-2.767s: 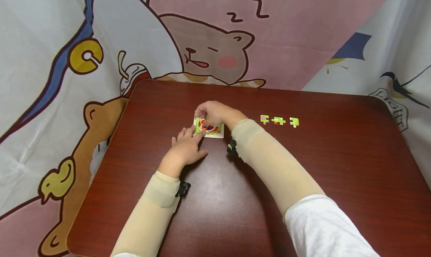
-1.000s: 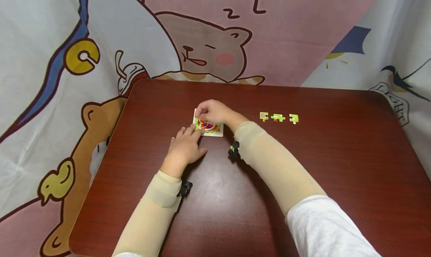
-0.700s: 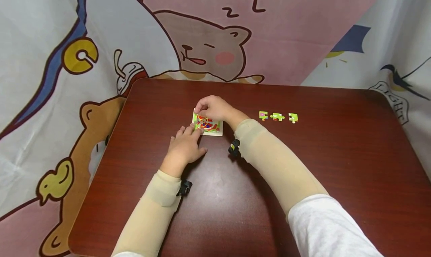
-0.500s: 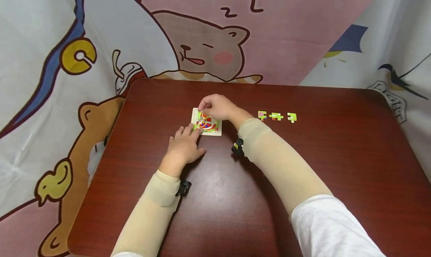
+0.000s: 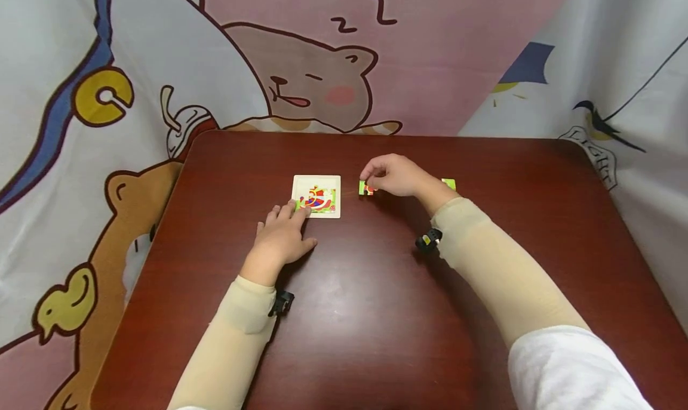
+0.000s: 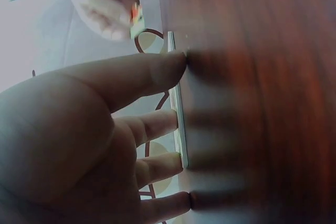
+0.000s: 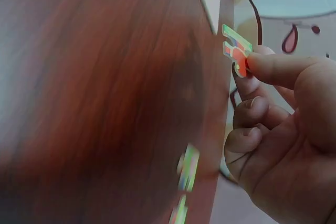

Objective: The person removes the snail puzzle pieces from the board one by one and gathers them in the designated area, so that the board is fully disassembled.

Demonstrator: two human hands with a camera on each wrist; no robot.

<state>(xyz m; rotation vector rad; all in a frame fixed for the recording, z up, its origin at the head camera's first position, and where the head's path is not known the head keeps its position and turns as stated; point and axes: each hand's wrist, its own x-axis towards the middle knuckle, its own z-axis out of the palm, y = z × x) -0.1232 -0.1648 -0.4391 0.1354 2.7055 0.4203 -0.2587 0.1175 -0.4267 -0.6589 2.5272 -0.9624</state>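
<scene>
The puzzle (image 5: 321,201) lay near the far middle of the worktop (image 5: 376,350), its bright picture filling the lower part of a pale square tray (image 5: 303,181). A large printed cloth (image 5: 435,46) hung behind and down both sides, pink at the centre and whitish beyond, creased into folds at the right. Its print showed a sleeping bear (image 5: 312,92) in the middle, a brown bear (image 5: 147,186) and a yellow duck (image 5: 67,302) at the left, and a dark bird (image 5: 598,123) at the right. The worktop was reddish brown with a wood grain, its far corners rounded, and a pale glare (image 5: 344,314) lay across its middle. Both forearms (image 5: 223,347) were wrapped in beige, with white sleeves (image 5: 575,368) above and black devices (image 5: 428,240) at the wrists. Of the two hands, the left hand (image 5: 280,240) had its fingers extended and spread, fingertips at the tray's near left corner. The right hand (image 5: 398,174) pinched a green and red piece (image 5: 367,188) between thumb and index finger, just above the worktop and to the right of the tray. A loose piece (image 5: 449,184) showed behind that forearm; the right wrist view showed two blurred pieces (image 7: 190,168) lying on the worktop.
</scene>
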